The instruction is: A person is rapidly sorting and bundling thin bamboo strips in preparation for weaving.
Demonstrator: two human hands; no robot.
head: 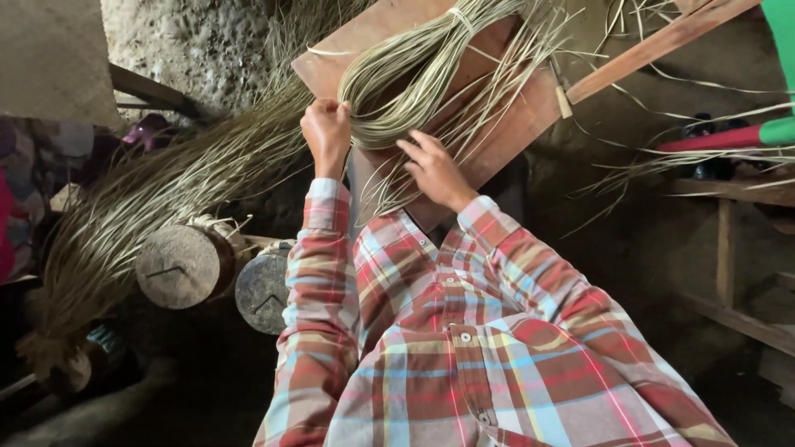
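A looped bundle of pale straw strands (414, 79) lies across a tilted brown wooden board (517, 124) in front of me. My left hand (325, 132) is closed around the bent end of the bundle at its left side. Just to the right, my right hand (432, 170) rests with fingers spread on the lower strands, which fan out over the board's near edge. Both arms wear red, blue and yellow plaid sleeves.
A large sheaf of long straw (157, 199) spreads to the left over two round log ends (184, 265). A rough stone wall (207, 45) rises behind. A wooden slat (662, 41) and wooden bench (729, 194) with loose strands stand at the right.
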